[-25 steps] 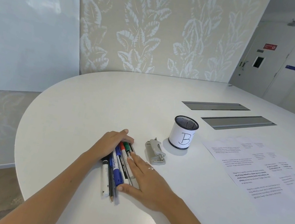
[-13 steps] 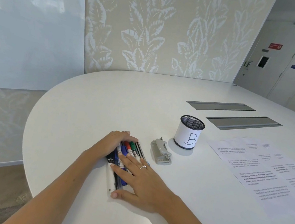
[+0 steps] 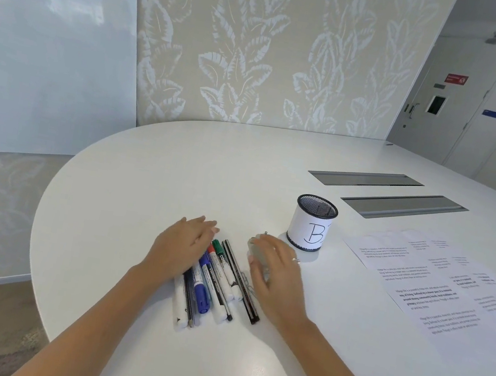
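pen bundle (image 3: pixel 213 284) (markers plus pens, side by side) lies on the tabletop (image 3: pixel 176 175), near-left of the mesh cup (image 3: pixel 311 224) marked B. left hand (image 3: pixel 182 249) lies flat on the bundle's left edge, fingers straight and together, gripping nothing. right hand (image 3: pixel 277 276) sits between the bundle and the cup, fingers curled over the grey stapler (image 3: pixel 253 252). stapler is mostly hidden, just near-left of the cup. printed sheets (image 3: pixel 441 288) lie right of the cup. two cable hatches (image 3: pixel 403 203) sit beyond the cup.
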A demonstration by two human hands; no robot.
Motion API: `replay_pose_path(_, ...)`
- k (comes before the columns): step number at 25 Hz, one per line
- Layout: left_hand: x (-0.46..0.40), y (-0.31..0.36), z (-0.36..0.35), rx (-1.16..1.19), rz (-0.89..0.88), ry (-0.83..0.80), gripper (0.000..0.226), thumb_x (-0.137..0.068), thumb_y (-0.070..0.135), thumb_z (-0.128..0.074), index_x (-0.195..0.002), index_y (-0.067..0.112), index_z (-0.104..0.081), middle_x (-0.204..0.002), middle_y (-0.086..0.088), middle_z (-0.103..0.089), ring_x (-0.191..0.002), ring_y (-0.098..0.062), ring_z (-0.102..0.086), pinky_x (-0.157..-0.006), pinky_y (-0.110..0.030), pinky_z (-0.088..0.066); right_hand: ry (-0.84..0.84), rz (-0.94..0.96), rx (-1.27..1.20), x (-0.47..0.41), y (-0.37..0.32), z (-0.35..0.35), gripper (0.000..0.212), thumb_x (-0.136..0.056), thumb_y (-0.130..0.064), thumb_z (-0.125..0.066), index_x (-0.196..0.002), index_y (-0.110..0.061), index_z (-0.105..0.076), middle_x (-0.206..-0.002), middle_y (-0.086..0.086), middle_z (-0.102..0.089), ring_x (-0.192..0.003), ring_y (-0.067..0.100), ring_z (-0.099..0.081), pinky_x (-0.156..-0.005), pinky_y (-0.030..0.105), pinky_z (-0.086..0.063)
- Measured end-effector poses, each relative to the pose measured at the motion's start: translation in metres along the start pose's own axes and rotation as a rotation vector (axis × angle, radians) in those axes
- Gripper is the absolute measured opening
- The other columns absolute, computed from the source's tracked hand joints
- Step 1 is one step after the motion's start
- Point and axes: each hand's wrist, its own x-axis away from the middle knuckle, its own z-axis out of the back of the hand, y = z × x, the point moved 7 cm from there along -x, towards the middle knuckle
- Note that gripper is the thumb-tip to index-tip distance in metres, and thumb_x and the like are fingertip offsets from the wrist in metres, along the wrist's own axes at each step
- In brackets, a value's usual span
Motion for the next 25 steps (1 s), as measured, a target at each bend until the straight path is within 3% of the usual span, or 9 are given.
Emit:
replay_pose_path(3, 0.007, 0.030, -0.032, -0.307, -0.103, -0.142, 0.054, -0.098, 0.043, -0.020, -0.141, 0.021, -0.040, -0.155, 0.003, -0.027, -0.145, -0.017, -0.013, -0.117, -0.042, -0.004, -0.247, -0.111, 0.124, -0.008, 0.037, -0.018, 0.043, -0.091, -0.036, -0.045, -0.132, -0.026, -0.048, -0.144, 0.005, -0.039, -0.130, 0.025, -0.040, -0.102, 0.043, -0.040)
replay_pose_path(5, 0.012, 0.034, -0.049, -0.430, -0.079, -0.217, 0.065, -0.093, 0.048, -0.006, -0.145, 0.020, -0.032, -0.158, 0.002, -0.019, -0.146, -0.019, -0.008, -0.117, -0.045, -0.003, -0.407, -0.151, 0.101, -0.007, 0.048, -0.031, 0.048, -0.093, -0.038, -0.047, -0.140, -0.032, -0.038, -0.154, 0.004, -0.024, -0.136, 0.024, -0.033, -0.106, 0.039, -0.036)
replay_pose_path(7, 0.015, 0.031, -0.053, -0.495, -0.073, -0.224, 0.086, -0.076, 0.051, 0.012, -0.146, 0.020, -0.028, -0.158, 0.002, -0.018, -0.145, -0.019, -0.010, -0.116, -0.047, -0.004, -0.473, -0.158, 0.077, -0.005, 0.050, -0.039, 0.052, -0.093, -0.040, -0.047, -0.142, -0.036, -0.031, -0.157, 0.001, -0.016, -0.134, 0.022, -0.038, -0.104, 0.038, -0.038)
replay_pose_path(15, 0.003, 0.048, -0.051, -0.528, -0.061, -0.197, 0.093, -0.069, 0.049, 0.017, -0.147, 0.021, -0.026, -0.157, 0.001, -0.020, -0.145, -0.016, -0.013, -0.116, -0.047, 0.001, -0.452, -0.112, 0.062, 0.005, 0.069, -0.029, 0.049, -0.093, -0.040, -0.044, -0.140, -0.035, -0.032, -0.154, 0.002, -0.021, -0.122, 0.021, -0.049, -0.096, 0.036, -0.045)
replay_pose_path(18, -0.007, 0.087, -0.064, -0.490, -0.086, -0.156, 0.078, -0.081, 0.047, 0.007, -0.144, 0.021, -0.031, -0.155, 0.002, -0.027, -0.144, -0.015, -0.018, -0.116, -0.046, 0.000, -0.458, -0.087, 0.079, 0.013, 0.081, -0.015, 0.051, -0.092, -0.039, -0.045, -0.141, -0.035, -0.031, -0.153, 0.004, -0.023, -0.109, 0.024, -0.055, -0.088, 0.034, -0.048)
replay_pose_path(25, -0.019, 0.163, -0.131, -0.373, -0.012, -0.123, 0.055, -0.093, 0.039, -0.007, -0.124, 0.019, -0.048, -0.133, 0.005, -0.053, -0.128, -0.015, -0.042, -0.114, -0.048, -0.010, -0.468, -0.132, 0.064, 0.032, 0.129, 0.033, 0.056, -0.091, -0.041, -0.045, -0.143, -0.026, -0.030, -0.156, -0.001, -0.017, -0.100, 0.018, -0.059, -0.078, 0.031, -0.049)
